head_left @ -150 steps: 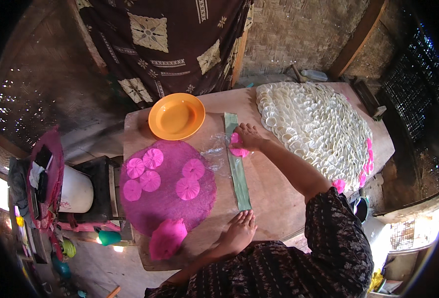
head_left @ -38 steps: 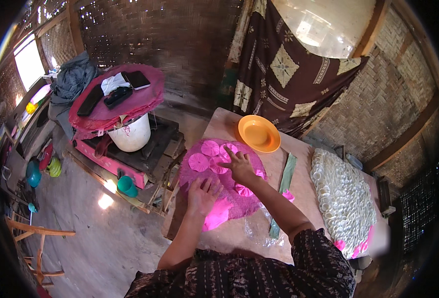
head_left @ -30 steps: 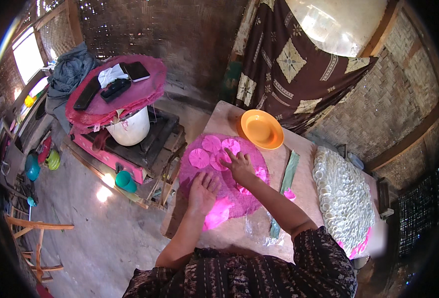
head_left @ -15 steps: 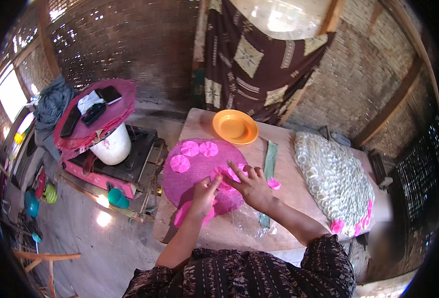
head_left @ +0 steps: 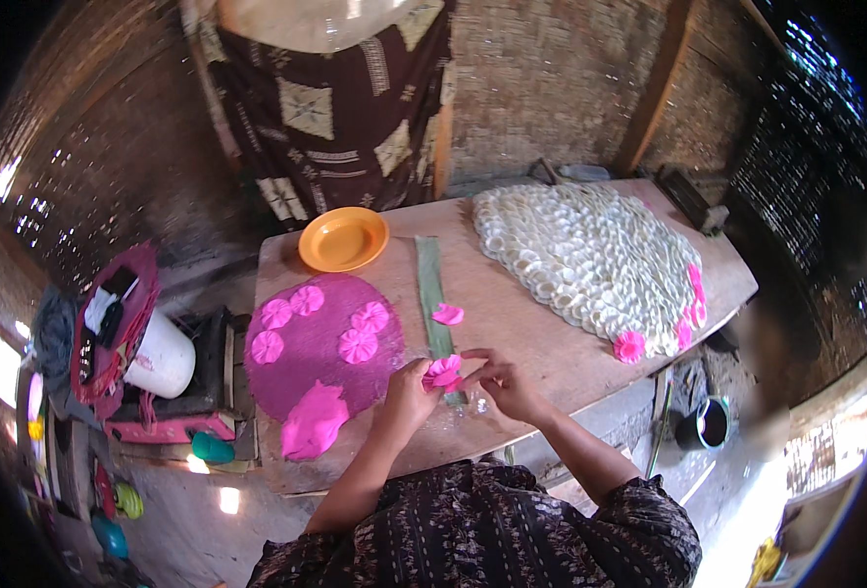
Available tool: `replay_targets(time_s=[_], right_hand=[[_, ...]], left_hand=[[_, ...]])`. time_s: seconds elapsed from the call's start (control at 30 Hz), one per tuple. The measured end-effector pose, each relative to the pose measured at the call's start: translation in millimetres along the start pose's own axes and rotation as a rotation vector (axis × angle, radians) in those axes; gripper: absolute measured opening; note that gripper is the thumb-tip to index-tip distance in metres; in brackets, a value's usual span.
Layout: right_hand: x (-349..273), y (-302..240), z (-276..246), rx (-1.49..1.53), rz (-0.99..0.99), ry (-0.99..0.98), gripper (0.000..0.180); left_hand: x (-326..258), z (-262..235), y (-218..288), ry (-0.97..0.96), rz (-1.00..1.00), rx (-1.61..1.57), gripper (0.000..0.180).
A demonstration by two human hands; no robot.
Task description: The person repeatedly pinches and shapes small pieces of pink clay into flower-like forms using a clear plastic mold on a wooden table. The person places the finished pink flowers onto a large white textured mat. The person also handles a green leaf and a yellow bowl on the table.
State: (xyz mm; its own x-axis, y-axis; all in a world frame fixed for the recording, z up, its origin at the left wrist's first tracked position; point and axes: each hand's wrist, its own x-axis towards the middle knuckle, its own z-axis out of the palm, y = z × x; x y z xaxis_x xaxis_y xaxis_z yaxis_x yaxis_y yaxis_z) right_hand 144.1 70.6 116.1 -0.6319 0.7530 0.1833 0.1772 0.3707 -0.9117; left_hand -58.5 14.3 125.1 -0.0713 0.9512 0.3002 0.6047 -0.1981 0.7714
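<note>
My left hand (head_left: 409, 394) pinches a pink pleated, flower-like piece (head_left: 443, 373) above the near end of a green leaf-like strip (head_left: 430, 284). Just right of it is my right hand (head_left: 514, 390), its fingers apart and pointing at the piece; whether a fingertip touches it I cannot make out. Another small pink piece (head_left: 447, 314) lies on the strip. On the left, a round magenta mat (head_left: 301, 377) carries several pink pleated rosettes (head_left: 358, 345) and a crumpled pink mass (head_left: 316, 419) at its near edge.
A wooden table (head_left: 570, 338) bears all this. An orange bowl (head_left: 343, 240) stands at its far left. Overlapping whitish rounds (head_left: 580, 260) cover the right side, with pink rosettes (head_left: 629, 346) at their near edge. A white bucket (head_left: 164, 358) is left of the table; a dark bucket (head_left: 705, 423) stands right.
The view has turned right. Both hands have moved off the magenta mat to the green strip. Two rosettes now show on the mat where the hands were.
</note>
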Motion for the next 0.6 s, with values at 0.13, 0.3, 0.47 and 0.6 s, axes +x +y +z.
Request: replay_targets(time_s=[0.13, 0.3, 0.47, 0.6], right_hand=[[-16, 18, -34, 0.873, 0.331, 0.065, 0.032], [-48, 33, -60, 0.652, 0.442, 0.158, 0.052], [-73, 39, -84, 0.061, 0.348, 0.316, 0.059], [-97, 58, -127, -0.123, 0.283, 0.476, 0.059]], left_hand=[[3, 45, 7, -0.269, -0.232, -0.611, 0.029], [18, 92, 11, -0.411, -0.508, -0.842, 0.058], [24, 135, 33, -0.434, -0.670, -0.868, 0.071], [30, 169, 44, -0.445, -0.462, -0.756, 0.070]])
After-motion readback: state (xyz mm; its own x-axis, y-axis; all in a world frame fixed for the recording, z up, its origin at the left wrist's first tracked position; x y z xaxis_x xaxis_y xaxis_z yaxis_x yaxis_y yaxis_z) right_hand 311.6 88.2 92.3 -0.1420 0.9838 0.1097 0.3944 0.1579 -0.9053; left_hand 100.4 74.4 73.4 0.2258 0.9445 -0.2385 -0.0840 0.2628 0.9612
